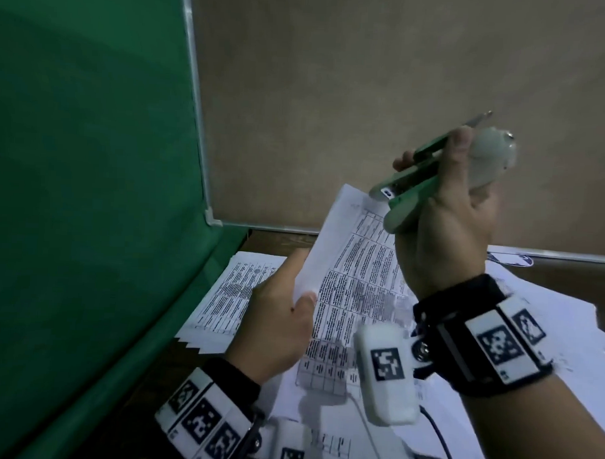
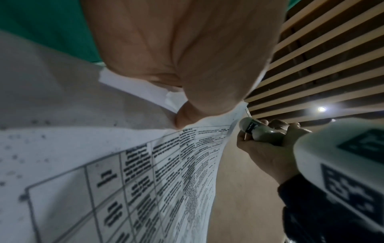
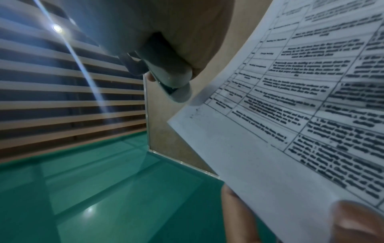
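head view: left hand [image 1: 277,317] low at centre, thumb on the front and fingers behind the left edge of the printed sheets [image 1: 348,265], pinching them and holding them tilted up off the table [image 1: 276,240]. right hand [image 1: 445,234] raised above and right of them, fingers and thumb wrapped round a green stapler [image 1: 408,195]. stapler nose points down-left and meets the sheets' top corner. a paper stack [image 1: 230,295] lies flat under both hands. green board [image 1: 91,153] stands to the left.

left wrist view: left hand [image 2: 187,57] fills the top, thumb pressed on the sheets [image 2: 145,164]. beyond the sheets' far edge, the right hand [image 2: 268,152] is curled round the stapler [image 2: 259,131], just beside the paper. slatted ceiling [image 2: 322,57] behind.

right wrist view: right hand [image 3: 166,32] grips the stapler [image 3: 176,82]; its nose sits just beside the sheets' [image 3: 290,115] upper edge. can't tell whether paper lies inside the mouth. left hand [image 3: 353,222] pinches the sheets at lower right.
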`<state>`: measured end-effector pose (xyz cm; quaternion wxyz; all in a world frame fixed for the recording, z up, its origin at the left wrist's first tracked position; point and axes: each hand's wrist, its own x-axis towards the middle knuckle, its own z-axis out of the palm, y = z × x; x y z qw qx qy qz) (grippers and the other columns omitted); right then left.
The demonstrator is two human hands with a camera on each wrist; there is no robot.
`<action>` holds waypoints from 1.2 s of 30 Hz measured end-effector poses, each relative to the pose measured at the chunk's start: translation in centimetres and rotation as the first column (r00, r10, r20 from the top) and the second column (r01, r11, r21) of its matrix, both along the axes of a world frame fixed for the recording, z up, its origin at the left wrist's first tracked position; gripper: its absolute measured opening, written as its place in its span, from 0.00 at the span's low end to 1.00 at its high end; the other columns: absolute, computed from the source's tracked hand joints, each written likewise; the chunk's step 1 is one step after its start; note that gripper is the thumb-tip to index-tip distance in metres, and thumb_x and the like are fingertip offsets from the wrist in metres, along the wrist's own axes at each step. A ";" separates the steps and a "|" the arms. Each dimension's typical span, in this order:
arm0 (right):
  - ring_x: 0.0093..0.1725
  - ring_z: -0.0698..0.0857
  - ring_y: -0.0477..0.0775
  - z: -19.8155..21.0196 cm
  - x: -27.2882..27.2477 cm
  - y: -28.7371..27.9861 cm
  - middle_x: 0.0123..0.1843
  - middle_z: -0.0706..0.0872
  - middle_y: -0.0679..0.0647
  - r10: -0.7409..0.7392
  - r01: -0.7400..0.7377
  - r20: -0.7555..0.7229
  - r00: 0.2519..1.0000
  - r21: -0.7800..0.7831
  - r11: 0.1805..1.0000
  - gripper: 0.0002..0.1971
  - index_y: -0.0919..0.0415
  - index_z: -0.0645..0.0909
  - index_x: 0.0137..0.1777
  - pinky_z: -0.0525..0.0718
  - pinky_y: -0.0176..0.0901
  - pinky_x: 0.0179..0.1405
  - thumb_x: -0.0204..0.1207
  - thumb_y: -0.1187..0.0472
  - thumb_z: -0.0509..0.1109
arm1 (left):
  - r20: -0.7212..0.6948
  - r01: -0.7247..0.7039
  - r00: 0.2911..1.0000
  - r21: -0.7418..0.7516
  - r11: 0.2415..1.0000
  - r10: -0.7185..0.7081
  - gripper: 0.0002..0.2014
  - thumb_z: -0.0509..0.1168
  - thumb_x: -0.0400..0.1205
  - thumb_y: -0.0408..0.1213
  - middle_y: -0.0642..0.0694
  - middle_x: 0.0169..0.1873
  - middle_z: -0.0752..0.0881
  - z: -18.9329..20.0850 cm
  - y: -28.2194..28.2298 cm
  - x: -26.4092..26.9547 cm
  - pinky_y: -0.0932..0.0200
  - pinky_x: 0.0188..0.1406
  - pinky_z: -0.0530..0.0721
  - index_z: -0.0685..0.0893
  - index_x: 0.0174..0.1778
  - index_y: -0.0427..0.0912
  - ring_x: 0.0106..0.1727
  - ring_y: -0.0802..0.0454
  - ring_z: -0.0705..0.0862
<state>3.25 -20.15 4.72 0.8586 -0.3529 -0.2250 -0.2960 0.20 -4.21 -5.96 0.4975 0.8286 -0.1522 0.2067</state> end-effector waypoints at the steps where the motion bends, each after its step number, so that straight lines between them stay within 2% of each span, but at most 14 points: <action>1: 0.41 0.87 0.54 -0.1 0.0 0.1 0.38 0.87 0.55 -0.008 0.008 -0.003 1.000 0.009 1.000 0.09 0.59 0.78 0.49 0.87 0.49 0.45 0.90 0.57 0.65 | 0.008 0.011 1.000 -0.001 1.000 -0.011 0.24 0.60 0.89 0.28 0.57 0.58 0.90 0.0 -0.1 -0.1 0.52 0.60 0.89 0.77 0.73 0.62 0.56 0.55 0.89; 4: 0.42 0.90 0.54 -0.3 0.0 0.3 0.40 0.89 0.56 -0.050 0.050 -0.023 0.999 0.014 0.999 0.10 0.60 0.79 0.51 0.88 0.48 0.45 0.89 0.54 0.67 | 0.034 0.037 0.999 0.033 0.999 -0.038 0.23 0.60 0.89 0.27 0.57 0.60 0.89 0.2 -0.7 -0.5 0.57 0.63 0.86 0.77 0.75 0.57 0.59 0.59 0.88; 7: 0.47 0.92 0.58 -0.2 -0.1 0.4 0.43 0.92 0.57 -0.102 0.101 0.001 0.995 -0.042 0.994 0.23 0.65 0.79 0.58 0.89 0.50 0.49 0.76 0.45 0.72 | 0.043 0.048 0.998 0.036 0.998 -0.050 0.23 0.60 0.89 0.27 0.55 0.61 0.89 0.1 -0.7 -0.4 0.53 0.64 0.86 0.77 0.76 0.55 0.59 0.56 0.88; 9: 0.50 0.92 0.60 0.0 -0.2 0.3 0.44 0.93 0.57 -0.146 0.148 0.026 0.989 -0.084 0.985 0.28 0.67 0.78 0.60 0.90 0.53 0.53 0.73 0.42 0.72 | 0.040 0.051 0.998 0.042 0.998 -0.053 0.24 0.61 0.89 0.27 0.56 0.62 0.89 0.1 -0.8 -0.4 0.56 0.64 0.86 0.76 0.77 0.56 0.60 0.57 0.88; 12: 0.53 0.93 0.61 0.2 -0.4 0.3 0.46 0.94 0.56 -0.187 0.190 0.036 0.982 -0.104 0.976 0.15 0.60 0.80 0.55 0.90 0.54 0.56 0.85 0.47 0.69 | 0.044 0.069 0.996 0.053 0.996 -0.072 0.28 0.61 0.89 0.27 0.60 0.65 0.88 0.3 -0.8 -0.7 0.68 0.64 0.82 0.75 0.79 0.61 0.63 0.63 0.86; 14: 0.53 0.93 0.60 0.2 -0.5 0.2 0.47 0.95 0.56 -0.197 0.199 0.034 0.980 -0.114 0.973 0.08 0.57 0.79 0.56 0.91 0.51 0.54 0.87 0.53 0.65 | 0.035 0.085 0.996 0.040 0.996 -0.087 0.28 0.62 0.89 0.27 0.59 0.66 0.87 0.3 -0.8 -0.6 0.70 0.65 0.82 0.75 0.79 0.62 0.64 0.63 0.86; 18: 0.53 0.93 0.63 0.0 -0.4 0.1 0.48 0.94 0.60 -0.185 0.188 0.030 0.982 -0.158 0.969 0.09 0.60 0.75 0.60 0.92 0.55 0.52 0.88 0.55 0.64 | 0.032 0.089 0.995 0.017 0.996 -0.089 0.27 0.62 0.89 0.25 0.57 0.62 0.89 0.1 -0.8 -0.5 0.64 0.63 0.86 0.76 0.78 0.59 0.61 0.60 0.88; 21: 0.45 0.93 0.63 0.1 -0.5 -0.1 0.48 0.92 0.65 -0.218 0.221 0.038 0.975 -0.179 0.959 0.09 0.60 0.76 0.57 0.92 0.58 0.48 0.89 0.54 0.64 | 0.024 0.087 0.996 0.018 0.996 -0.087 0.27 0.62 0.89 0.26 0.57 0.60 0.89 0.0 -0.8 -0.3 0.58 0.60 0.87 0.76 0.77 0.62 0.58 0.57 0.89; 23: 0.41 0.92 0.63 0.4 -0.7 -0.3 0.48 0.92 0.66 -0.233 0.238 0.047 0.971 -0.166 0.957 0.06 0.58 0.76 0.55 0.92 0.57 0.44 0.90 0.56 0.63 | 0.014 0.083 0.996 0.012 0.996 -0.083 0.27 0.61 0.89 0.26 0.58 0.61 0.89 -0.2 -0.7 -0.1 0.56 0.61 0.87 0.76 0.76 0.62 0.58 0.57 0.89; 27: 0.46 0.93 0.67 0.8 -1.0 -0.5 0.49 0.92 0.67 -0.235 0.245 0.080 0.969 -0.171 0.954 0.04 0.57 0.75 0.56 0.92 0.56 0.45 0.91 0.57 0.63 | 0.014 0.094 0.995 -0.002 0.996 -0.094 0.29 0.61 0.88 0.24 0.61 0.63 0.89 -0.2 -0.6 -0.2 0.57 0.64 0.87 0.76 0.77 0.63 0.60 0.58 0.89; 29: 0.49 0.93 0.69 0.7 -0.8 -0.4 0.50 0.92 0.67 -0.258 0.273 0.095 0.961 -0.200 0.941 0.05 0.58 0.74 0.57 0.93 0.63 0.49 0.90 0.57 0.64 | 0.021 0.095 0.995 0.010 0.995 -0.095 0.29 0.62 0.88 0.26 0.60 0.62 0.89 -0.1 -0.6 -0.2 0.53 0.64 0.88 0.75 0.75 0.67 0.60 0.57 0.89; 31: 0.50 0.93 0.70 0.4 -0.7 -0.4 0.50 0.92 0.67 -0.262 0.277 0.093 0.961 -0.217 0.936 0.06 0.59 0.74 0.58 0.92 0.68 0.53 0.89 0.57 0.64 | 0.022 0.097 0.995 0.020 0.995 -0.097 0.28 0.62 0.89 0.27 0.57 0.62 0.89 -0.2 -0.7 -0.1 0.47 0.63 0.89 0.75 0.75 0.67 0.60 0.55 0.89; 33: 0.50 0.94 0.69 0.2 -0.5 -0.4 0.50 0.93 0.66 -0.261 0.275 0.087 0.961 -0.239 0.931 0.07 0.59 0.74 0.57 0.92 0.68 0.53 0.89 0.56 0.65 | 0.014 0.101 0.995 0.023 0.995 -0.102 0.26 0.62 0.89 0.28 0.53 0.61 0.88 -0.2 -0.7 -0.1 0.42 0.60 0.90 0.75 0.76 0.65 0.59 0.51 0.89; 36: 0.46 0.94 0.67 0.2 -0.5 -0.3 0.50 0.92 0.67 -0.268 0.284 0.096 0.959 -0.274 0.919 0.07 0.59 0.75 0.56 0.93 0.61 0.48 0.89 0.55 0.64 | 0.020 0.105 0.994 0.023 0.994 -0.105 0.26 0.63 0.89 0.28 0.55 0.62 0.88 -0.2 -0.8 -0.1 0.46 0.62 0.89 0.75 0.75 0.65 0.60 0.55 0.88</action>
